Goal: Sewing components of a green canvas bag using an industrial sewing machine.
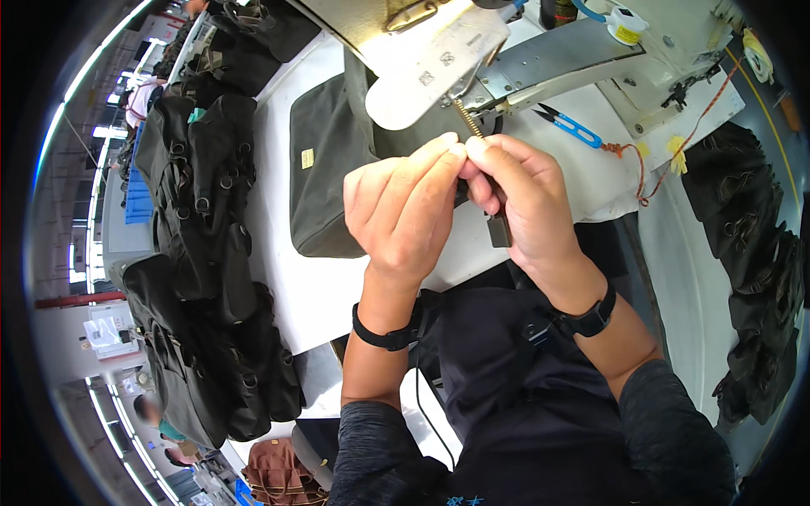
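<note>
My left hand (403,207) and my right hand (533,198) meet in front of the sewing machine (439,72), fingertips pinched together. Between them runs a narrow zipper (467,116) with brass-coloured teeth, its upper end by the machine's needle area. A dark strip end (499,229) hangs below the right hand's fingers. Both hands are closed on the zipper, though the fingers cover the exact grip. Behind the left hand lies a dark olive fabric bag (329,169) with a small yellow label, partly under the machine head.
Blue-handled thread snips (574,128) lie right of the hands, tied to an orange cord (643,181). Dark bags (198,194) are heaped at the left, more dark pieces (742,211) hang at the right. A brown bag (278,472) sits lower left. People are in the background.
</note>
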The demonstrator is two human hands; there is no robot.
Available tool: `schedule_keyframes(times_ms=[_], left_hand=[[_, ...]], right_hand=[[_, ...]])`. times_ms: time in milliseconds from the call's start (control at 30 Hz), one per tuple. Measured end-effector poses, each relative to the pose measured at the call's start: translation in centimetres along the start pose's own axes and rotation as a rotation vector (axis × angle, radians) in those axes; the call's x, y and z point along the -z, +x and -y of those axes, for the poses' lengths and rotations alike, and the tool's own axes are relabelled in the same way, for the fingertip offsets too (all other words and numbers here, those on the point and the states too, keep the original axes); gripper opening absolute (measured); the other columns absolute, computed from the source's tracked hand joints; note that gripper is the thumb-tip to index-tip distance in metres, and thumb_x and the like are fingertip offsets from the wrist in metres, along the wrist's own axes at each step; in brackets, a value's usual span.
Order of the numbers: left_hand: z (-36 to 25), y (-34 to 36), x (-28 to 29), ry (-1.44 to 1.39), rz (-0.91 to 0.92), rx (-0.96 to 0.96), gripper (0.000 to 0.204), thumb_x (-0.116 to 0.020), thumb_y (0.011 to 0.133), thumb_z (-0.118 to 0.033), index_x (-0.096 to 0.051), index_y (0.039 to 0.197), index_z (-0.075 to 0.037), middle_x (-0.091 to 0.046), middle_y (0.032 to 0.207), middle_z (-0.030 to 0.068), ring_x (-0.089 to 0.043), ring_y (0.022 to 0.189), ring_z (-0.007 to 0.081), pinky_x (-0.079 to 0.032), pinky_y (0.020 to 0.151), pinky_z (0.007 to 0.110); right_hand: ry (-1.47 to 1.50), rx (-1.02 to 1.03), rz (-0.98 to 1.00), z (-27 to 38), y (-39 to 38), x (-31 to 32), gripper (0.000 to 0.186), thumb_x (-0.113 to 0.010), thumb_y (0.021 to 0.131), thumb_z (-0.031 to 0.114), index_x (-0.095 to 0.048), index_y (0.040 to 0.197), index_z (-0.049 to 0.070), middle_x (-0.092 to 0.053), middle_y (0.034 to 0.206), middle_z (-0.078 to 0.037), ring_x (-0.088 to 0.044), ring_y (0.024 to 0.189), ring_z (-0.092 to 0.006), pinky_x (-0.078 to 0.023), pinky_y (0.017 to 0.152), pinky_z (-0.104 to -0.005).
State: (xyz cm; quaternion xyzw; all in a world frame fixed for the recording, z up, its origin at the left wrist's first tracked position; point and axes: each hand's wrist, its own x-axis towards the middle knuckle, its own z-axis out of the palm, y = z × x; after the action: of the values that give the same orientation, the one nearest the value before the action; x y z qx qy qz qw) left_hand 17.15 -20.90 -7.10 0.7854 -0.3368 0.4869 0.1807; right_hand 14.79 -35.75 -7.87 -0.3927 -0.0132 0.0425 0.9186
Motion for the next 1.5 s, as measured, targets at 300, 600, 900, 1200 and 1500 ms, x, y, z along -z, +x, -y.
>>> schedule_keyframes(times_ms=[300,600,900,1200,1500], left_hand=[[1.0,0.1,-0.9,-0.039,0.002,0.073,0.026,-0.082,0.077,0.004,-0.077,0.099,-0.01,-0.079,0.099,0.0022,-0.067,0.078,0.0163,-0.047,0.073,0.028],[2.3,0.0,-1.8,-0.038,0.013,0.106,0.029,-0.083,0.075,-0.001,-0.076,0.101,-0.011,-0.075,0.094,-0.0012,-0.063,0.079,0.0181,-0.044,0.073,0.032],[1.7,0.7,-1.7,-0.011,0.048,0.14,0.021,-0.081,0.08,0.003,-0.077,0.097,-0.008,-0.079,0.1,0.0051,-0.07,0.085,0.0187,-0.05,0.079,0.03],[1.6,0.9,-1.5,-0.005,0.058,0.176,0.019,-0.08,0.08,0.003,-0.077,0.096,-0.007,-0.079,0.1,0.0066,-0.072,0.089,0.0208,-0.052,0.082,0.031],[1.8,1.1,-1.5,-0.025,0.068,0.199,0.017,-0.079,0.081,0.005,-0.077,0.095,-0.005,-0.079,0.099,0.0079,-0.073,0.088,0.0218,-0.054,0.083,0.032]], right_hand=[[-0.168,0.057,-0.004,-0.2,1.9,0.1,0.025,-0.06,0.104,0.019,-0.07,0.089,0.002,-0.06,0.07,0.001,-0.047,0.062,-0.0049,-0.037,0.059,-0.0202],[-0.249,0.109,0.064,0.4,3.0,0.6,0.027,-0.061,0.102,0.018,-0.074,0.091,-0.002,-0.07,0.078,-0.005,-0.063,0.069,-0.0099,-0.051,0.064,-0.0238],[-0.598,0.171,0.077,0.8,3.1,1.7,0.031,-0.061,0.102,0.019,-0.075,0.091,-0.007,-0.075,0.083,-0.009,-0.067,0.078,-0.0111,-0.054,0.074,-0.0265],[-0.537,0.201,0.074,0.6,3.4,1.3,0.033,-0.062,0.102,0.019,-0.074,0.087,-0.008,-0.074,0.081,-0.009,-0.067,0.077,-0.0115,-0.054,0.073,-0.0271],[-0.526,0.116,0.047,1.6,3.2,0.9,0.034,-0.063,0.101,0.021,-0.075,0.086,-0.007,-0.074,0.079,-0.009,-0.069,0.076,-0.0123,-0.056,0.076,-0.0276]])
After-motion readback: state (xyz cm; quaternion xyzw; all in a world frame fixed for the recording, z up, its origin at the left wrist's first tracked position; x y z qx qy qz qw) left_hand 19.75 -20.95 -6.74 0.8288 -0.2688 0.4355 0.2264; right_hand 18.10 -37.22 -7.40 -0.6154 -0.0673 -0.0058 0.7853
